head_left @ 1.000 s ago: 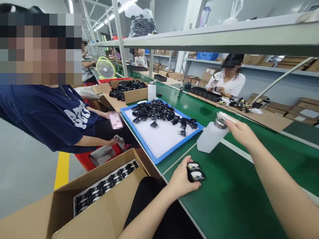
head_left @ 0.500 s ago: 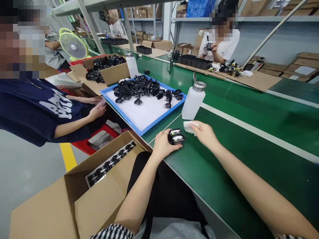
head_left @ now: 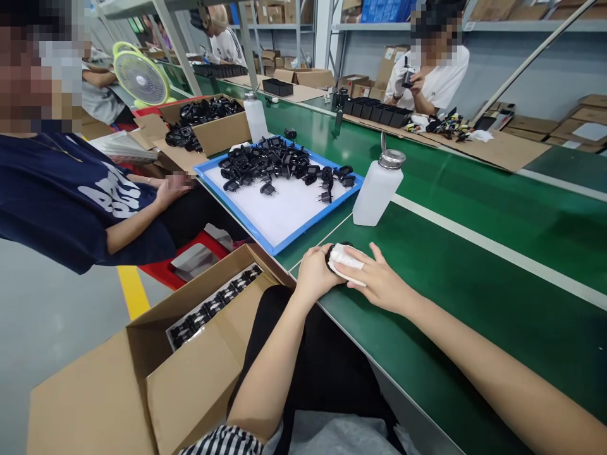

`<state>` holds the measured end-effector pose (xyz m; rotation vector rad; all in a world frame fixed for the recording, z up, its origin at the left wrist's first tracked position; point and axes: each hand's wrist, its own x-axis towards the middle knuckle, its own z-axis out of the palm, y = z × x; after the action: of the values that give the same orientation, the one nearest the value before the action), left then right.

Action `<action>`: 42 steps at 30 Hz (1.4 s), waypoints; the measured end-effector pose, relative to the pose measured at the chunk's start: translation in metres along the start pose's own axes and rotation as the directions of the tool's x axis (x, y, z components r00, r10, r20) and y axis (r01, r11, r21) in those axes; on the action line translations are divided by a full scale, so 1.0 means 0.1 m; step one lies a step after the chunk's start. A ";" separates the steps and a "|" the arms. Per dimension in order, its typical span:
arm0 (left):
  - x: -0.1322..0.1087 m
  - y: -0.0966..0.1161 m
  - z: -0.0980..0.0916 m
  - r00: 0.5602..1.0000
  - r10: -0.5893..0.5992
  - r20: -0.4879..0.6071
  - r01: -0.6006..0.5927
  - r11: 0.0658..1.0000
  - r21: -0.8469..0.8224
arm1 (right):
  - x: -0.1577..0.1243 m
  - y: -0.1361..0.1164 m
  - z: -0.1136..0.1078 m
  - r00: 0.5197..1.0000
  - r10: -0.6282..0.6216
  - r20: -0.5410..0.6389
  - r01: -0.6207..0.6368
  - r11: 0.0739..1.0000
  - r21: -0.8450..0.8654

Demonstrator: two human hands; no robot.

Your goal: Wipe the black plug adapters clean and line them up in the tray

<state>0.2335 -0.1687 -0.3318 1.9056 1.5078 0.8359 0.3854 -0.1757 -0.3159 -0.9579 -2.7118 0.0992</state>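
**held at the fingers**
left hand (head_left: 317,275): fingers curled closed around a black item (head_left: 342,244), which is mostly hidden under the cloth and sits just above the worktop edge.
right hand (head_left: 382,281): fingers spread, nearly flat, pressing a white cloth (head_left: 345,260) onto the black item; the two hands touch the cloth from either side.

**worktop, relative to the fingers**
worktop (head_left: 474,328): green, with a pale stripe running past the fingers on the far side.
bottle (head_left: 377,189): translucent, metal-topped, upright, just beyond the right fingers.
tray (head_left: 322,218): blue-rimmed, white-lined, beyond the left fingers, holding a heap of black plugs (head_left: 265,161).
carton (head_left: 222,129): open, filled with more black items, past the tray.

**room, relative to the fingers**
box (head_left: 190,392): open cardboard, below and left of the left fingers, packed with rows of black items (head_left: 213,303).
co-worker (head_left: 80,189): seated left of the fingers, navy t-shirt.
second co-worker (head_left: 427,76): white top, far across the worktop, holding a black item.
fan (head_left: 141,77): yellow-green, far left.
shelves (head_left: 521,25): stacked with cartons, far beyond the fingers.
floor (head_left: 47,328): grey, with a yellow line (head_left: 133,291).
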 end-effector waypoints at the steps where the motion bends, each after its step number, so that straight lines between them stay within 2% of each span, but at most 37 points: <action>1: 0.00 0.00 0.00 1.000 -0.009 0.002 0.009 1.000 0.006 | -0.06 0.03 0.00 1.000 -0.020 -0.019 0.019 0.999 -0.030; 6: 0.00 0.03 0.01 0.999 -0.050 0.003 0.050 0.998 0.044 | -0.24 0.18 -0.01 0.994 -0.019 -0.107 0.009 0.995 -0.097; 8: 0.00 0.02 0.02 0.998 -0.061 0.004 0.060 0.997 0.052 | -0.23 0.23 -0.03 0.989 0.051 -0.135 -0.052 0.999 -0.002; 9: 0.00 0.02 0.02 0.998 -0.064 0.008 0.064 0.996 0.055 | -0.21 0.26 -0.05 0.979 0.130 -0.155 -0.117 0.989 0.091; 10: 0.00 0.02 0.02 0.998 -0.070 0.009 0.069 0.996 0.059 | -0.19 0.29 -0.07 0.953 0.246 -0.178 -0.208 0.956 0.209; 11: 0.00 0.01 0.03 0.997 -0.076 0.012 0.075 0.995 0.065 | -0.17 0.32 -0.10 0.901 0.387 -0.195 -0.308 0.888 0.340; 13: 0.00 0.00 0.03 0.996 -0.089 0.014 0.088 0.993 0.077 | -0.10 0.38 -0.16 0.745 0.645 -0.172 -0.465 0.686 0.560; 14: 0.00 0.00 0.03 0.995 -0.094 0.011 0.093 0.992 0.083 | -0.06 0.40 -0.19 0.677 0.723 -0.140 -0.511 0.598 0.618; 15: 0.00 0.00 0.04 0.995 -0.096 0.007 0.095 0.992 0.089 | -0.02 0.41 -0.20 0.638 0.763 -0.107 -0.543 0.544 0.640; 16: 0.00 0.00 0.04 0.996 -0.093 0.004 0.092 0.991 0.093 | 0.03 0.40 -0.20 0.630 0.772 -0.084 -0.562 0.528 0.637; 17: 0.00 0.00 0.04 0.996 -0.088 -0.001 0.088 0.992 0.096 | 0.07 0.37 -0.19 0.653 0.754 -0.071 -0.564 0.547 0.619; 18: 0.00 0.00 0.04 0.997 -0.083 -0.006 0.084 0.992 0.097 | 0.11 0.33 -0.16 0.701 0.710 -0.067 -0.543 0.592 0.596; 20: -0.01 0.01 0.04 0.998 -0.068 -0.009 0.068 0.993 0.094 | 0.13 0.21 -0.08 0.818 0.568 -0.086 -0.438 0.714 0.546; 22: -0.02 0.02 0.03 0.998 -0.056 -0.004 0.056 0.995 0.085 | 0.08 0.08 0.02 0.895 0.428 -0.127 -0.324 0.819 0.474; 25: -0.01 0.04 0.01 0.998 -0.058 0.005 0.057 0.997 0.059 | -0.09 -0.11 0.10 0.936 0.313 -0.158 -0.244 0.905 0.348; 27: 0.00 0.05 0.01 0.998 -0.069 -0.001 0.069 0.997 0.045 | -0.21 -0.20 0.08 0.962 0.250 -0.112 -0.203 0.925 0.321; 29: 0.02 0.06 0.02 0.996 -0.089 -0.015 0.090 0.995 0.049 | -0.29 -0.25 0.01 0.978 0.209 -0.013 -0.187 0.902 0.388; 31: 0.00 0.07 0.03 0.995 -0.101 -0.015 0.102 0.993 0.067 | -0.31 -0.23 -0.10 0.957 0.281 0.075 -0.279 0.812 0.513; 33: -0.03 0.08 0.00 0.996 -0.079 0.029 0.077 0.994 0.073 | -0.30 -0.11 -0.21 0.871 0.472 0.136 -0.444 0.638 0.629; 35: -0.05 0.06 -0.10 0.996 -0.041 0.083 0.038 0.998 0.046 | -0.28 0.09 -0.31 0.747 0.646 0.156 -0.557 0.480 0.678; 37: -0.01 0.01 -0.26 0.996 -0.012 0.087 0.013 1.000 -0.002 | -0.26 0.30 -0.36 0.618 0.784 0.052 -0.603 0.432 0.671; 38: 0.05 -0.04 -0.38 0.998 -0.017 0.053 0.018 1.000 -0.013 | -0.26 0.40 -0.36 0.526 0.850 -0.042 -0.625 0.419 0.658; 40: 0.24 -0.16 -0.63 0.994 -0.083 -0.075 0.086 0.996 0.028 | -0.28 0.54 -0.33 0.306 0.935 -0.179 -0.683 0.346 0.644; 41: 0.37 -0.23 -0.76 0.978 -0.136 -0.160 0.149 0.986 0.075 | -0.29 0.58 -0.30 0.231 0.953 -0.198 -0.704 0.304 0.642; 42: 0.51 -0.31 -0.89 0.950 -0.194 -0.243 0.230 0.965 0.127 | -0.31 0.61 -0.27 0.204 0.959 -0.196 -0.716 0.282 0.638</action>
<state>0.1555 -0.1077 -0.2914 1.7569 1.9302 0.8848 0.4524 -0.1479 -0.3064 -1.8875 -1.1723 0.5029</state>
